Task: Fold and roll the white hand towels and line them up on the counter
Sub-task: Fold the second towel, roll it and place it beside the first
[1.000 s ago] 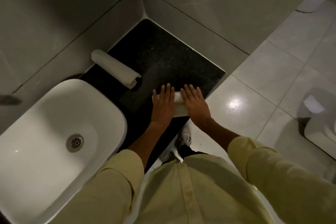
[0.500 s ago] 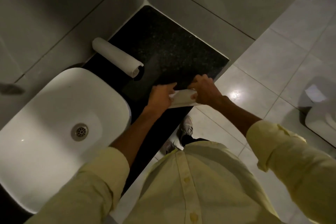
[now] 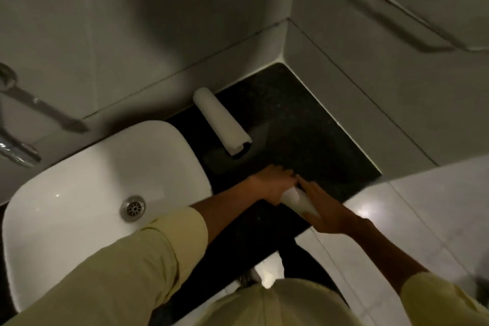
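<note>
One rolled white hand towel (image 3: pixel 221 123) lies on the black counter (image 3: pixel 304 137) near the back wall, right of the sink. A second rolled white towel (image 3: pixel 297 200) sits near the counter's front edge between my hands. My left hand (image 3: pixel 272 184) curls over its far left end. My right hand (image 3: pixel 326 209) lies along its right side, fingers stretched forward over the roll. Most of this roll is hidden by my hands.
A white basin (image 3: pixel 87 182) with a metal drain (image 3: pixel 133 208) fills the left. A chrome tap (image 3: pixel 18 152) juts in at the far left. Grey tiled walls close the counter's back and right; glossy floor tiles (image 3: pixel 423 219) lie beyond its front edge.
The towel was pressed flat under both palms, then gathered into a roll between my hands. The roll now lies angled on the counter and my view has tilted upward.
</note>
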Demonstrator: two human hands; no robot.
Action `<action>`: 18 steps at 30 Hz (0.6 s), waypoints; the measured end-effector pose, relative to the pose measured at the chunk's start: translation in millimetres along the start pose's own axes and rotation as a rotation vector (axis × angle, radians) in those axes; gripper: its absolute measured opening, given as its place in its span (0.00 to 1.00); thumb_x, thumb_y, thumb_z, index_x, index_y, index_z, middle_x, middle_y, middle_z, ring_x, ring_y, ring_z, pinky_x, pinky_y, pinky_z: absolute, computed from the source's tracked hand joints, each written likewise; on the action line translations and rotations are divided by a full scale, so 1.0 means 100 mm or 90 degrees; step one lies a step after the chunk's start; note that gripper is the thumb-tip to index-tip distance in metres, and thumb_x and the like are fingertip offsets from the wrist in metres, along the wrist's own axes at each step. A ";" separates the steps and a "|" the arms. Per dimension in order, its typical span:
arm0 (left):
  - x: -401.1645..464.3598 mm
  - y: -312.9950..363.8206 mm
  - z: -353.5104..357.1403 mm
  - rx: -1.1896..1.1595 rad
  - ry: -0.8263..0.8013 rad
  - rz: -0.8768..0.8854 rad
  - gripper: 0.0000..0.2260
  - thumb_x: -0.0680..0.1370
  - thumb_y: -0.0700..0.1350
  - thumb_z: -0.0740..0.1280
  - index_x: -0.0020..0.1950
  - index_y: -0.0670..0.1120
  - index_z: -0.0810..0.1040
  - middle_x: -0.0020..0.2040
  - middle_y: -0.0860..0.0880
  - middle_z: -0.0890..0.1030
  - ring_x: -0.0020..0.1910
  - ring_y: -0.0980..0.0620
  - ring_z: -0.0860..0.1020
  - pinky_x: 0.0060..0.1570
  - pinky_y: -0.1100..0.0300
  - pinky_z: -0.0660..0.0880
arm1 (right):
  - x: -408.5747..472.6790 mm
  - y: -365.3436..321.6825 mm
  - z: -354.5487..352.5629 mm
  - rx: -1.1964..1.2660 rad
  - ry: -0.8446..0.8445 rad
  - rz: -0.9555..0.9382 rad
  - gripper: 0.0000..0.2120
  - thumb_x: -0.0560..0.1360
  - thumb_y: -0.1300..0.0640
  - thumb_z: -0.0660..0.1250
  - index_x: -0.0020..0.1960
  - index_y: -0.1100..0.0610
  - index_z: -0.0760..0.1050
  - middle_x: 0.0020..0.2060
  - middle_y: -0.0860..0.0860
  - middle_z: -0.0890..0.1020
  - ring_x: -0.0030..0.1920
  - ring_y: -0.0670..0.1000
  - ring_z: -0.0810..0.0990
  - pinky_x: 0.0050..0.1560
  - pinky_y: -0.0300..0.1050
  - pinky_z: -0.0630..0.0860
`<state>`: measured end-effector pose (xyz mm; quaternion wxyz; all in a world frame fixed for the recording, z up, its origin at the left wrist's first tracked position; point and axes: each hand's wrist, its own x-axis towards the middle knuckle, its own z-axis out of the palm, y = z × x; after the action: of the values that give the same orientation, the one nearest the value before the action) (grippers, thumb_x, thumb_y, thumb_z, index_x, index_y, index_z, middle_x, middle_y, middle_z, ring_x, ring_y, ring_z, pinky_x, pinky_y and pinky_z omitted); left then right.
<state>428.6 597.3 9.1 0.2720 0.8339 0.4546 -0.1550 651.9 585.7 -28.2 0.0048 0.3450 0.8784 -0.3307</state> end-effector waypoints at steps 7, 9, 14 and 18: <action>0.25 -0.77 -0.45 -0.252 0.321 -0.110 0.34 0.65 0.40 0.75 0.70 0.36 0.71 0.70 0.37 0.71 0.72 0.37 0.65 0.74 0.39 0.57 | 1.02 0.11 -0.46 0.103 0.002 0.030 0.40 0.76 0.35 0.52 0.79 0.46 0.35 0.79 0.52 0.51 0.77 0.53 0.58 0.76 0.52 0.59; 0.15 -0.86 -0.46 -0.337 0.562 -0.295 0.33 0.70 0.42 0.72 0.74 0.44 0.66 0.75 0.43 0.66 0.76 0.46 0.59 0.78 0.49 0.50 | 1.32 0.05 -0.53 0.145 -0.013 -0.004 0.38 0.77 0.39 0.53 0.80 0.48 0.37 0.80 0.50 0.51 0.77 0.53 0.58 0.76 0.54 0.59; 0.01 -1.06 -0.27 -0.673 0.803 -0.749 0.38 0.75 0.47 0.70 0.79 0.48 0.52 0.78 0.45 0.59 0.75 0.48 0.61 0.72 0.59 0.55 | 2.10 -0.12 -0.54 0.160 -0.035 0.088 0.40 0.75 0.41 0.56 0.77 0.39 0.33 0.79 0.52 0.56 0.75 0.58 0.63 0.73 0.62 0.64; 0.12 -1.20 -0.10 -0.808 0.789 -0.706 0.43 0.73 0.50 0.73 0.80 0.49 0.50 0.78 0.47 0.61 0.74 0.49 0.64 0.74 0.45 0.62 | 2.57 -0.32 -0.58 0.231 -0.026 0.085 0.42 0.77 0.43 0.60 0.79 0.43 0.34 0.80 0.51 0.51 0.77 0.57 0.59 0.75 0.61 0.60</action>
<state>334.3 663.8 -26.4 0.2696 0.1459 0.8311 0.4639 449.1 757.3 -25.0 -0.0175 0.3905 0.7794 -0.4897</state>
